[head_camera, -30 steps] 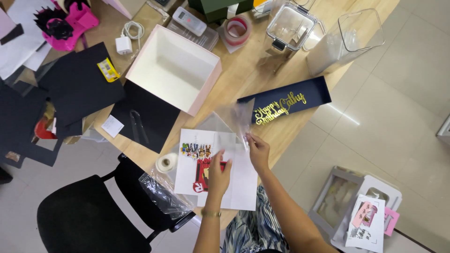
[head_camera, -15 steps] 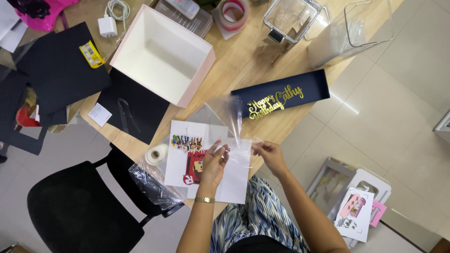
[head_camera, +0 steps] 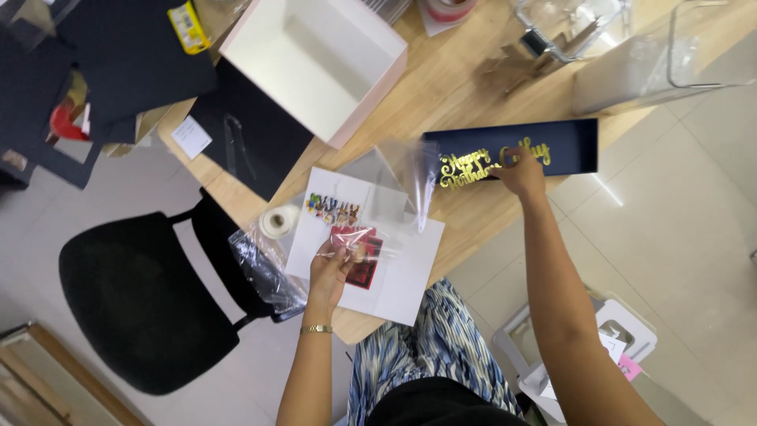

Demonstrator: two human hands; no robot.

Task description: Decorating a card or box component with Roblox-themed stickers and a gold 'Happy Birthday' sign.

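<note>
Head view: white box (head_camera: 315, 67) empty; left hand (head_camera: 331, 267) pinching red cutout (head_camera: 359, 254); right hand (head_camera: 516, 170) fingering gold lettering (head_camera: 473, 166).

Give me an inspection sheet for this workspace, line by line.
Surface: light wooden table, crowded with craft materials.
Job's things: white sheet bearing colourful and red cutouts; clear film curling up above it; dark blue card with gold cutout lettering.
Clutter: open white box, black card sheets, white tape roll, crumpled clear bag, clear containers.
Hands: left hand on the red cutout, fingers pinched; right hand stretched to the gold lettering.
Cables: nothing seen.
Surroundings: black chair, pale tiled floor, white trays of paper below right.
</note>
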